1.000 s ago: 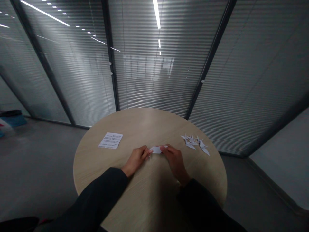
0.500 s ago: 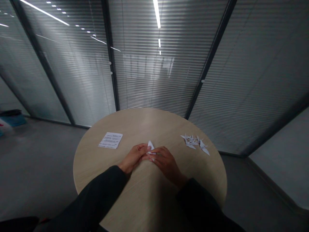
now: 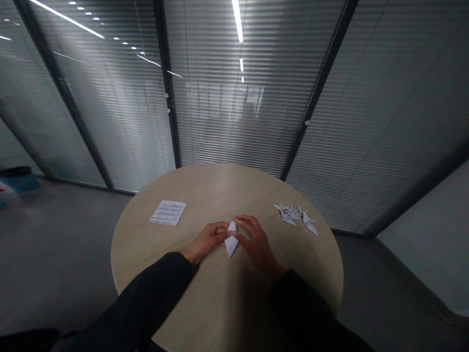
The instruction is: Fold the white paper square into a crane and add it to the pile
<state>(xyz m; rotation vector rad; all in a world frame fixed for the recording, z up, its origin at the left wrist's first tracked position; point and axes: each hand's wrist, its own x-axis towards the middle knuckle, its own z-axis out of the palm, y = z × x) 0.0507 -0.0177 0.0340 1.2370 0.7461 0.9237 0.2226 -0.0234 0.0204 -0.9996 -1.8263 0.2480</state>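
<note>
Folded white paper [image 3: 230, 241] gripped between left hand [image 3: 205, 240] and right hand [image 3: 256, 240], origami cranes [image 3: 294, 214] off to the right on wooden table [image 3: 205, 188].

Probably an office meeting room, judging by the tall glass partitions with grey slatted blinds [image 3: 227, 107], white strip-light reflections [image 3: 237, 19] and round pale-wood table [image 3: 208, 188].

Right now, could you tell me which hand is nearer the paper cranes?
Right: the right hand is left of the paper cranes, apart; the left hand is farther left.
</note>
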